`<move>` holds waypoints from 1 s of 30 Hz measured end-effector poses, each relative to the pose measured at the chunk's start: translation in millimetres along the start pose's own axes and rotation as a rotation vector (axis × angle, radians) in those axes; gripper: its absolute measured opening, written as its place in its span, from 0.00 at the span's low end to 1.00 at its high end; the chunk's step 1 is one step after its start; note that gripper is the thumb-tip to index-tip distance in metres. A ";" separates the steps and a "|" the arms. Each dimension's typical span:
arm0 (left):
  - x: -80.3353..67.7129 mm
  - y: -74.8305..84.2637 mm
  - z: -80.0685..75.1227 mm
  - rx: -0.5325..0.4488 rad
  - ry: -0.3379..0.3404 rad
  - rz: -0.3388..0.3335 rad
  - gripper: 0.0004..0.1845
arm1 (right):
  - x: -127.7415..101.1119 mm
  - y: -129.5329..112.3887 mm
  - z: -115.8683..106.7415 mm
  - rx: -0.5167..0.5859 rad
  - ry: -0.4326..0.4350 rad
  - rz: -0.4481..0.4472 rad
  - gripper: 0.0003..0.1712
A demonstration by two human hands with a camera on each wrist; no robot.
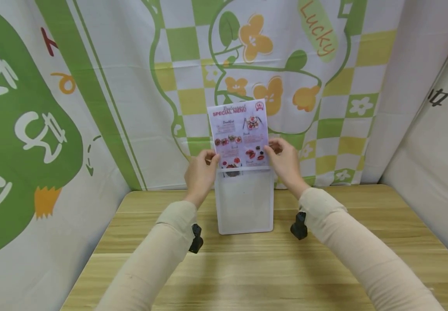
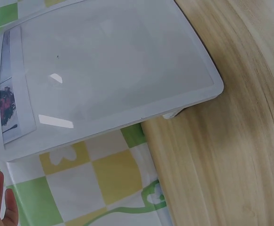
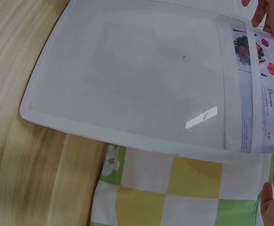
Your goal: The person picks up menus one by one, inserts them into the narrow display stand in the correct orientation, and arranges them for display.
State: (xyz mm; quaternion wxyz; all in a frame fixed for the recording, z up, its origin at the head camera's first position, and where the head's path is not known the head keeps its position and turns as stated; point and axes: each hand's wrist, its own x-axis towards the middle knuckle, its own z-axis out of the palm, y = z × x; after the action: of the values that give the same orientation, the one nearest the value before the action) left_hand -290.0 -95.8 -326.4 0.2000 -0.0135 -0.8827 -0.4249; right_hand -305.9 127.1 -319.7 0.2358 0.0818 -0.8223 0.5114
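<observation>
A printed menu sheet [image 1: 239, 134] with food pictures stands above a white-framed clear display holder [image 1: 245, 203]. Its lower edge is inside the holder's top opening, behind the clear front, as both wrist views show. My left hand [image 1: 202, 172] pinches the sheet's left edge just above the holder's top rim. On the opposite edge, my right hand [image 1: 286, 162] pinches the sheet between thumb and fingers. The holder stands upright on the table, leaning slightly back, and a small support foot [image 2: 174, 113] shows behind it in the left wrist view.
A wood-grain table [image 1: 150, 268] lies under the holder. Behind it hangs a green, yellow and white checked cloth [image 1: 185, 77] with flowers. Printed cloth walls [image 1: 103, 129] close in the left and right sides. Black wrist cameras [image 1: 299, 225] hang under both sleeves.
</observation>
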 end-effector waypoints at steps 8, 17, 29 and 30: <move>-1.6 -6.4 2.1 0.010 -0.002 -0.005 0.14 | -5.7 7.7 1.1 0.009 -0.026 0.041 0.14; -4.9 -16.2 4.8 0.043 -0.021 0.004 0.13 | -11.9 15.0 2.4 0.007 -0.060 0.049 0.13; -2.4 -15.9 6.3 0.052 -0.030 -0.003 0.16 | -17.1 19.1 3.8 0.000 -0.069 0.069 0.13; -1.3 -15.2 6.7 0.044 -0.023 -0.008 0.16 | -17.8 19.2 3.9 0.000 -0.068 0.068 0.13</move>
State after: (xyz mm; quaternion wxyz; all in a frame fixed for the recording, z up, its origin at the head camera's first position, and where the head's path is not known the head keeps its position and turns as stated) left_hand -294.0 -100.3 -341.9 0.1883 -0.0104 -0.8942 -0.4060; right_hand -298.7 130.6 -344.9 0.1899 0.0712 -0.8321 0.5163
